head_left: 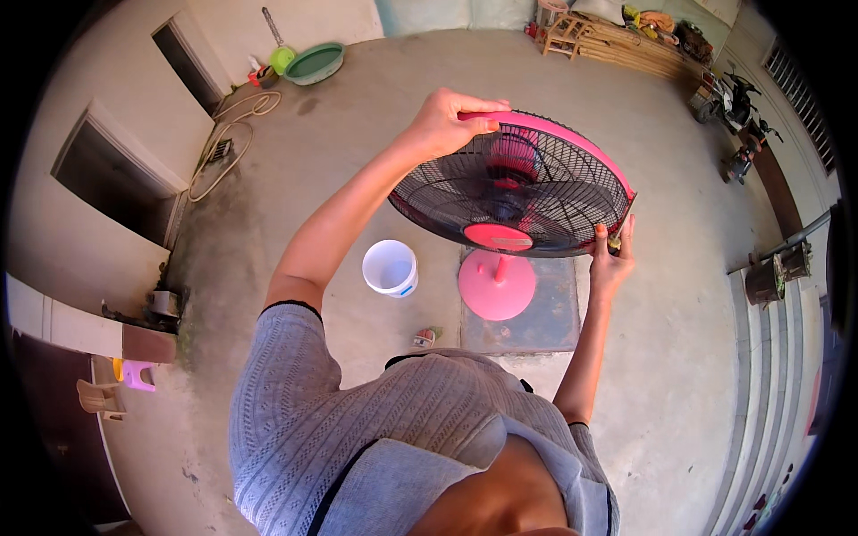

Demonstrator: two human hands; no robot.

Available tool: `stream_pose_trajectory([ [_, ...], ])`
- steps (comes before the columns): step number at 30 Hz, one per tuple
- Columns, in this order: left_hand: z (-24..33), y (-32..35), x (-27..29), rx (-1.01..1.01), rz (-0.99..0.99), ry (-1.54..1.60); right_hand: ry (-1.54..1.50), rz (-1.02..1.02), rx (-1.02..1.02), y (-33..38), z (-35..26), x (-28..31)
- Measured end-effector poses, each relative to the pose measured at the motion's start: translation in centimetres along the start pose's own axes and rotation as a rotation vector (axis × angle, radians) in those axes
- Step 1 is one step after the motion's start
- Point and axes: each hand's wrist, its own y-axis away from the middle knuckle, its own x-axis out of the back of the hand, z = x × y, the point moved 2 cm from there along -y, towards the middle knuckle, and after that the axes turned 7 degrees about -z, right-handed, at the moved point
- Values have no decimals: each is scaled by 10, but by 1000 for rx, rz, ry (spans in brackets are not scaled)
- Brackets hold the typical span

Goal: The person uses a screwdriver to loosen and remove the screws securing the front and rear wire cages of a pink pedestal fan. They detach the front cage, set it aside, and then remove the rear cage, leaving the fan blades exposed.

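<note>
A standing fan with a pink base and a black wire guard point(572, 174) is in front of me, its guard tilted upward. My left hand point(454, 123) grips the pink rim band at the top left, thumb on one side and fingers on the other. At the lower right edge of the guard is my right hand point(612, 259), its fingers raised and pinched around a small yellowish thing point(614, 241) too small to name. The round pink base point(497, 288) rests on a grey floor plate point(536, 326). Dark blades show through the wires.
A white bucket point(391, 268) stands left of the fan base. Farther off are a green basin point(315, 64), a coiled hose point(234, 134), a wooden bench point(626, 45) with things piled on it, and a parked scooter point(728, 98). Steps point(778, 375) run along the right.
</note>
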Motion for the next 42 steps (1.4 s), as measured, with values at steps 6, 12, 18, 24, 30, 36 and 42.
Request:
stream_pose_trajectory([
  [6,-9,1,4,-66,-60,-67,18,2,-37,2,8,2],
  [12,-22,33,41,39,249,-147,-65,41,-207,2,9,0],
  [18,-156,122,60,326,831,207,-118,30,-169,0,-29,2],
  [24,-310,191,-22,951,1009,1132,-78,20,-225,6,-35,0],
  [30,-369,180,-96,856,949,1615,55,-51,-172,-2,-48,-2],
  [36,-351,155,-112,736,863,1744,145,-102,-83,-3,-57,-9],
  [42,-305,142,-120,562,808,1770,217,-192,-223,-7,-62,4],
])
